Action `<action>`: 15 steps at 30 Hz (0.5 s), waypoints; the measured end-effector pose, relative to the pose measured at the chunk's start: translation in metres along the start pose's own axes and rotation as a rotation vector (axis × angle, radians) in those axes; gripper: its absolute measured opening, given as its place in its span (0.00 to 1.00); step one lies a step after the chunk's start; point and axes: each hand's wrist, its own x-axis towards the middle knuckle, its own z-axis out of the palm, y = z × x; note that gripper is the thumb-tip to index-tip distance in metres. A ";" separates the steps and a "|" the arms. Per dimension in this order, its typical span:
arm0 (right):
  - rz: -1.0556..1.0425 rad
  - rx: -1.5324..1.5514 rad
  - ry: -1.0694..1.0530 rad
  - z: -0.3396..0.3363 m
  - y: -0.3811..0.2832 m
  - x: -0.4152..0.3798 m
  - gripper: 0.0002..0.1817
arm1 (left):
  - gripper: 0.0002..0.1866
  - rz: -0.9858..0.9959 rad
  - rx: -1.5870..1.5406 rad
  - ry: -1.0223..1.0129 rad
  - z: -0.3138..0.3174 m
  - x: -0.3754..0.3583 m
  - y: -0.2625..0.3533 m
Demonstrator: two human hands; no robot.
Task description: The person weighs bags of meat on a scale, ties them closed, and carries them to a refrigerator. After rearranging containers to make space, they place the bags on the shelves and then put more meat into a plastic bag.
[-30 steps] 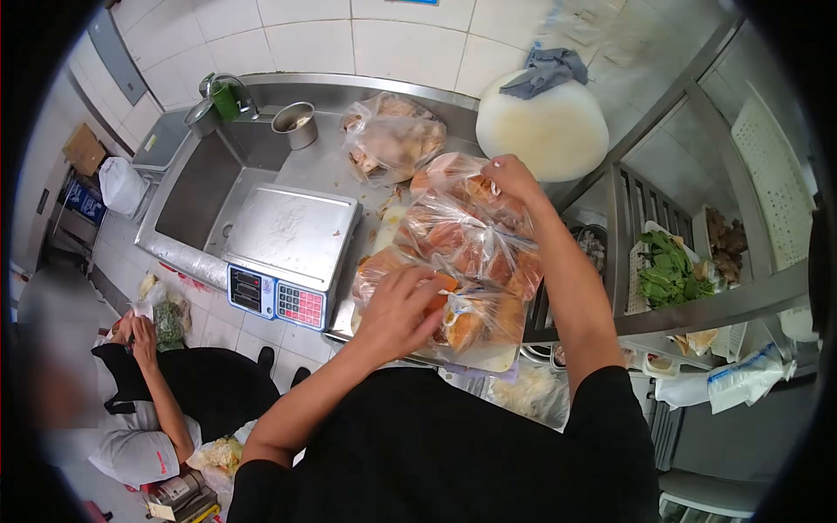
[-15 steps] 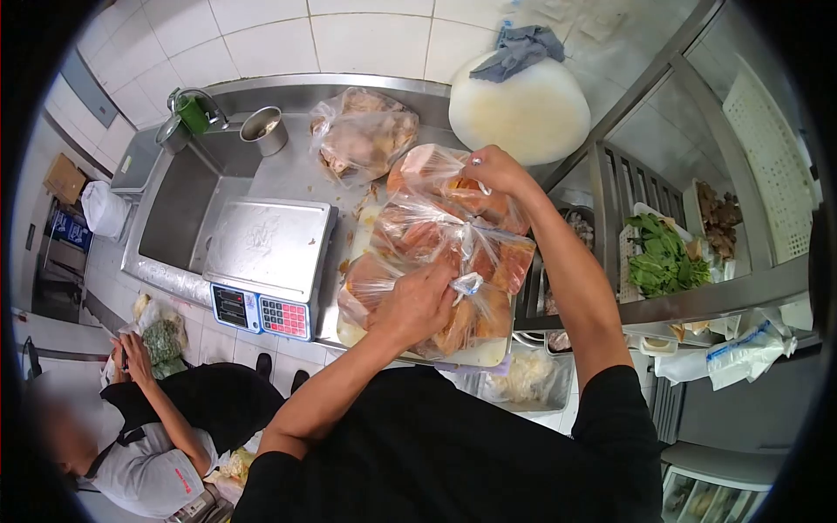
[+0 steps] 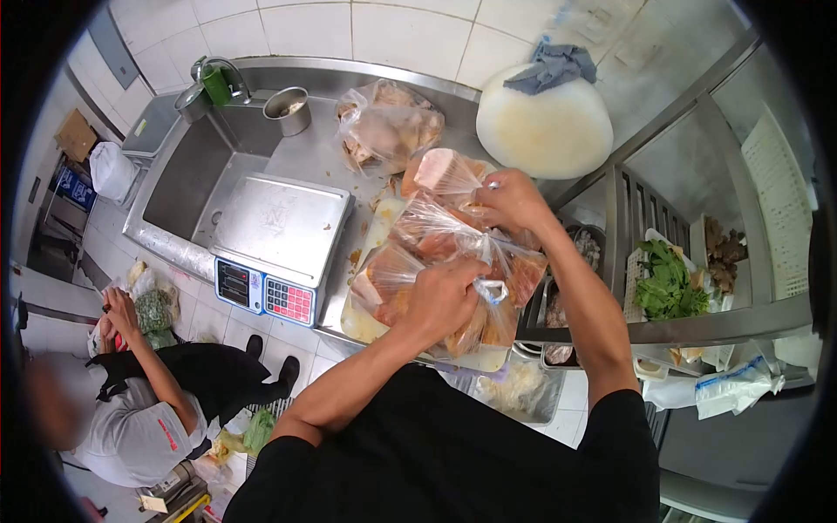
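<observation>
Clear plastic bags of meat lie crowded together on a pale cutting board (image 3: 362, 327). My left hand (image 3: 445, 301) is closed around the gathered neck of the nearest meat bag (image 3: 375, 283), beside a twisted plastic knot. Further off, my right hand (image 3: 513, 202) pinches the bunched plastic of the far meat bag (image 3: 436, 168), its fingertips pressed together. Between the two hands sits a middle meat bag (image 3: 423, 222) with its plastic drawn tight. Another clear bag of browned meat (image 3: 388, 126) rests apart on the steel counter, touched by neither hand.
Left of the board stands a digital scale (image 3: 283, 222), partly over the sink (image 3: 179, 187). A steel pot (image 3: 288, 112) is behind it. A round white board (image 3: 545, 131) with a grey cloth (image 3: 554, 68) leans at the back. A metal rack (image 3: 697, 331) borders the right; a co-worker (image 3: 148, 401) is at lower left.
My right hand has come nearer to my left hand, pulling the far bag's plastic along. My left hand keeps its grip. The whole view has shifted slightly, and the co-worker's arms have moved.
</observation>
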 end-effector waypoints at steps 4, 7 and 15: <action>-0.068 0.037 -0.019 -0.002 0.016 0.009 0.16 | 0.13 -0.066 -0.001 0.039 0.012 0.009 -0.009; -0.057 0.067 0.032 -0.002 0.027 0.021 0.16 | 0.11 -0.072 0.081 -0.052 0.012 0.015 -0.017; -0.009 0.071 -0.032 -0.002 0.055 0.056 0.17 | 0.13 0.028 0.193 -0.271 -0.025 0.011 -0.013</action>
